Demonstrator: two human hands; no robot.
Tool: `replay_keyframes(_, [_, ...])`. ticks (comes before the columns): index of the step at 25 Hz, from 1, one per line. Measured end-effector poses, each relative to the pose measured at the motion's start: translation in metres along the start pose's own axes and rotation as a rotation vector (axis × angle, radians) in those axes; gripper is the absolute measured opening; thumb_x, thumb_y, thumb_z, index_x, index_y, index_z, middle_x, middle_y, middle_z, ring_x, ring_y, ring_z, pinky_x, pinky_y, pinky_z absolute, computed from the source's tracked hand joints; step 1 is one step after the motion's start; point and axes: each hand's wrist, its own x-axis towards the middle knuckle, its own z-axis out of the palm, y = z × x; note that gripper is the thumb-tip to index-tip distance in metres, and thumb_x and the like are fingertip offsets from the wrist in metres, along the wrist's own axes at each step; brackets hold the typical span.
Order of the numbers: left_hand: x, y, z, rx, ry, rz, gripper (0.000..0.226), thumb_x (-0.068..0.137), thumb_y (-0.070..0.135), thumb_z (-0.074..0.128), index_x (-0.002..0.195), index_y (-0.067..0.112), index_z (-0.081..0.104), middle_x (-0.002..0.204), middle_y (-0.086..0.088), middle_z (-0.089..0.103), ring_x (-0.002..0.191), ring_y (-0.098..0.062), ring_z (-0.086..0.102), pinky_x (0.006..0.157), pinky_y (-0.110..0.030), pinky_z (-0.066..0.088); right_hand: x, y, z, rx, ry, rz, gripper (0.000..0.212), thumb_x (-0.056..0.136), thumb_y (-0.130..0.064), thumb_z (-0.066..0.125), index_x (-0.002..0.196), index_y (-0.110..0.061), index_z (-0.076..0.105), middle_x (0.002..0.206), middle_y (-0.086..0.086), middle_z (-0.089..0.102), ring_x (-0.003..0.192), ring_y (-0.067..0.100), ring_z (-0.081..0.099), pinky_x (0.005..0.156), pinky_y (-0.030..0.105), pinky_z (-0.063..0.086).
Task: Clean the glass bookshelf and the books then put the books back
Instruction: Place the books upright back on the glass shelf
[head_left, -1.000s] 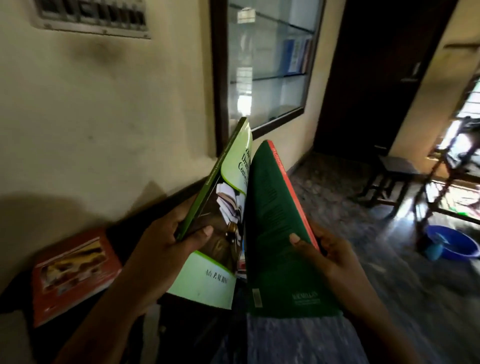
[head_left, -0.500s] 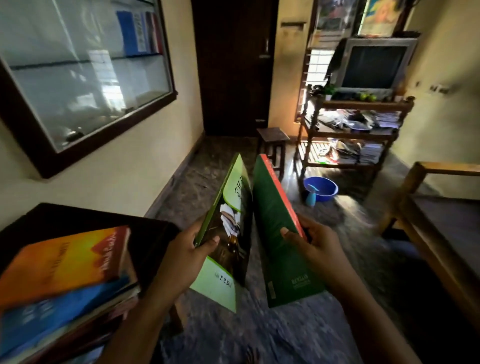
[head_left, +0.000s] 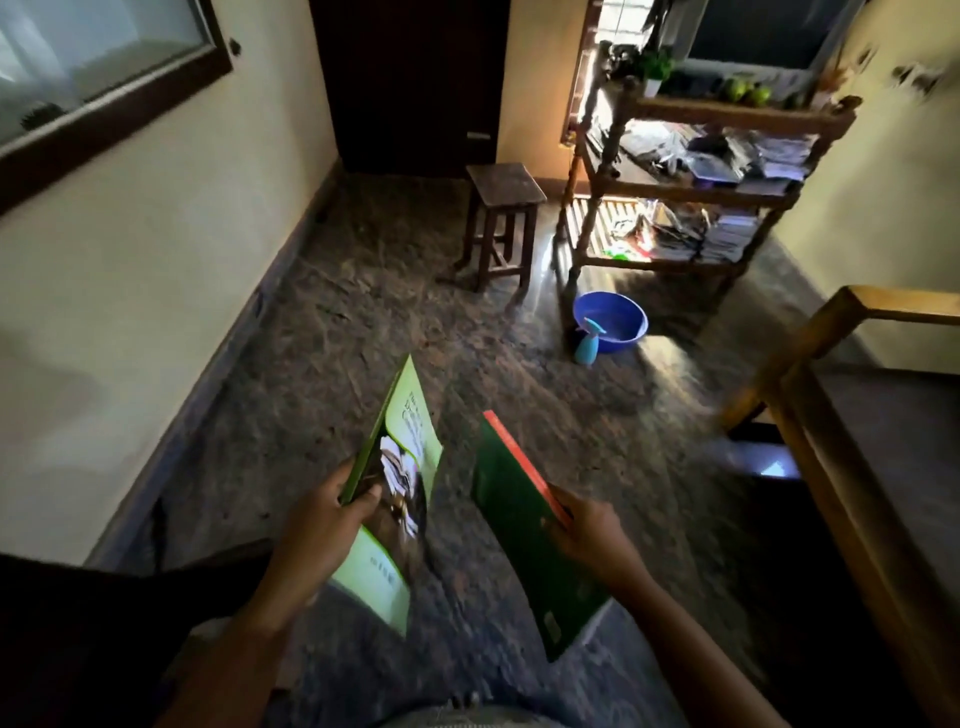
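My left hand (head_left: 317, 535) grips a light green book (head_left: 400, 467) by its spine edge, cover facing right, held above the floor. My right hand (head_left: 587, 530) holds a dark green book (head_left: 524, 530) with a red edge, tilted and a hand's width apart from the other book. The glass bookshelf (head_left: 104, 57), framed in dark wood, hangs on the wall at the upper left; only its lower corner shows.
A dark table (head_left: 78, 623) fills the lower left. A wooden stool (head_left: 504, 187) stands by the dark door. A blue basin (head_left: 610, 322) and a spray bottle (head_left: 587, 343) sit on the floor before a cluttered wooden rack (head_left: 691, 187). A wooden bench (head_left: 857, 441) lies at right.
The view has swung right and down, so the book stack on the table left the frame. The two books have come apart, with a gap between them now.
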Motion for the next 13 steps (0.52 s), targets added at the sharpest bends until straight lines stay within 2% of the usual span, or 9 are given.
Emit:
replay_keyframes(2, [0.055,0.016,0.007,0.0,-0.02,-0.006,0.046,0.074,0.03,0.064,0.114,0.008,0.064,0.1,-0.012,0.068,0.101,-0.028,0.062,0.086,-0.034,0.044,0.032,0.025,-0.009,0.023,0.005,0.101,0.04,0.091,-0.012,0.054,0.131,-0.018,0.052,0.104,0.005,0.066,0.085,0.007,0.058,0.074,0.014,0.039])
replay_keyframes(4, [0.114,0.031,0.016,0.046,-0.037,0.012,0.046,0.074,0.032,0.064,0.113,0.007,0.064,0.1,-0.012,0.068,0.099,-0.024,0.061,0.085,-0.032,0.042,0.072,0.048,-0.023,0.035,0.034,0.174,0.04,0.091,-0.014,0.056,0.131,-0.017,0.052,0.098,0.004,0.065,0.082,0.005,0.054,0.069,0.012,0.037])
replay_keyframes(6, [0.173,0.044,0.027,0.094,-0.048,0.026,0.049,0.071,0.036,0.061,0.112,0.009,0.065,0.099,-0.009,0.067,0.097,-0.021,0.059,0.084,-0.03,0.04,0.122,0.068,-0.041,0.035,0.088,0.238,0.042,0.091,-0.013,0.056,0.133,-0.017,0.051,0.103,0.008,0.067,0.082,0.005,0.054,0.068,0.011,0.033])
replay_keyframes(9, [0.254,0.063,0.04,0.072,-0.058,-0.021,0.052,0.069,0.038,0.061,0.111,0.008,0.065,0.099,-0.011,0.067,0.097,-0.027,0.061,0.088,-0.037,0.045,0.209,0.077,-0.08,0.04,0.131,0.262,0.043,0.09,-0.013,0.057,0.133,-0.018,0.051,0.108,0.008,0.067,0.085,0.01,0.058,0.07,0.014,0.035])
replay_keyframes(11, [0.308,0.079,0.047,0.056,-0.018,-0.099,0.036,0.081,0.024,0.07,0.111,0.005,0.064,0.098,-0.013,0.065,0.086,-0.024,0.06,0.077,-0.031,0.044,0.281,0.068,-0.117,0.042,0.097,0.24,0.042,0.091,-0.014,0.057,0.132,-0.02,0.052,0.104,0.005,0.067,0.084,0.011,0.058,0.069,0.015,0.035])
replay_keyframes(13, [0.359,0.089,0.049,0.042,0.074,-0.145,0.024,0.088,0.009,0.062,0.11,0.003,0.063,0.096,-0.013,0.065,0.081,-0.022,0.058,0.065,-0.024,0.041,0.355,0.049,-0.148,0.032,0.059,0.16,0.042,0.09,-0.015,0.059,0.13,-0.022,0.053,0.095,-0.001,0.064,0.081,0.009,0.058,0.068,0.014,0.036])
